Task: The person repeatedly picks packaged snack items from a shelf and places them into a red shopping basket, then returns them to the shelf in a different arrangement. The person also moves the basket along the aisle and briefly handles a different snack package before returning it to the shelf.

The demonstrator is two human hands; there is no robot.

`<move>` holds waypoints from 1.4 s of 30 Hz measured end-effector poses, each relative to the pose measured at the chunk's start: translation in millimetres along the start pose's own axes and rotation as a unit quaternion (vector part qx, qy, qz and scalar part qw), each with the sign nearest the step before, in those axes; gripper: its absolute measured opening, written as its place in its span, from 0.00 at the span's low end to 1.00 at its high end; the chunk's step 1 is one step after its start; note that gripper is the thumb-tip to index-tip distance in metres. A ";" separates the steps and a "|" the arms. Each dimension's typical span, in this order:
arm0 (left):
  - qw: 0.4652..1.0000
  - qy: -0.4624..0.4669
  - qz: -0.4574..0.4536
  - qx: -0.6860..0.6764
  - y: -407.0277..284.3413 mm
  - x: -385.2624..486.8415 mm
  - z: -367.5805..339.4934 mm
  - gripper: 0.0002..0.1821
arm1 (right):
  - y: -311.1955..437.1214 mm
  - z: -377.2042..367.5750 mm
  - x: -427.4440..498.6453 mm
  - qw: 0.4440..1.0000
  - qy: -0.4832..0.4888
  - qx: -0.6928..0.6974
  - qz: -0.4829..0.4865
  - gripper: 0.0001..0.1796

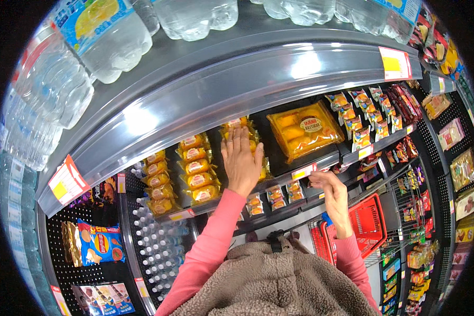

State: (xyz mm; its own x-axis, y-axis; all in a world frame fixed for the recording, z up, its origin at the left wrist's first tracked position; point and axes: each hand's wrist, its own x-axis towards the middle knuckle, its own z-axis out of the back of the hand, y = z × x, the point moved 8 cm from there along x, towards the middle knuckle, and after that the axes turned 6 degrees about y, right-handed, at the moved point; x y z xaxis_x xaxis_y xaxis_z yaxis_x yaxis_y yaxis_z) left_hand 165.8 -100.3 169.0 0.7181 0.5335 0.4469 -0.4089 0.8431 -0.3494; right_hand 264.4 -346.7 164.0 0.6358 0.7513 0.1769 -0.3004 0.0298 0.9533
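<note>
My left hand (241, 158) lies flat with spread fingers on a row of small yellow packaged cakes (265, 169) on the shelf, partly hiding them. It does not grasp a pack. To its left stand two more rows of wrapped cakes (197, 166), with cakes of the same kind (158, 181) farther left. My right hand (333, 195) hovers in front of the shelf edge, near a price tag (304, 172), its fingers bent and nothing seen in it. A large clear bag of yellow cakes (306, 128) rests on the shelf between and beyond my hands.
Above is a wide metal shelf edge (221, 94) with large water bottles (110, 51). Small packaged snacks (361, 138) stand to the right. Below right are a red shopping basket (369, 225) and a wire cart. Chip bags (101, 243) and bottles (162, 245) fill lower left shelves.
</note>
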 end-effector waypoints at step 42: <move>0.812 0.458 -0.241 -0.272 -116.3 -197.1 -84.9 0.09 | -364.5 38.8 -343.6 0.784 -0.090 -0.361 -0.496 0.14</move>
State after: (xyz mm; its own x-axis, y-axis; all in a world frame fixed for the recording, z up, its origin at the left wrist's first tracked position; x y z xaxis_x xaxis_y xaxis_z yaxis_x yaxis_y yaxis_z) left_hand 119.6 -309.3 51.6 0.9400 -0.3335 -0.0721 0.1745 0.6516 -0.7382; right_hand 183.0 -641.4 -234.8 0.8817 0.0186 -0.4714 0.1230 0.9556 0.2678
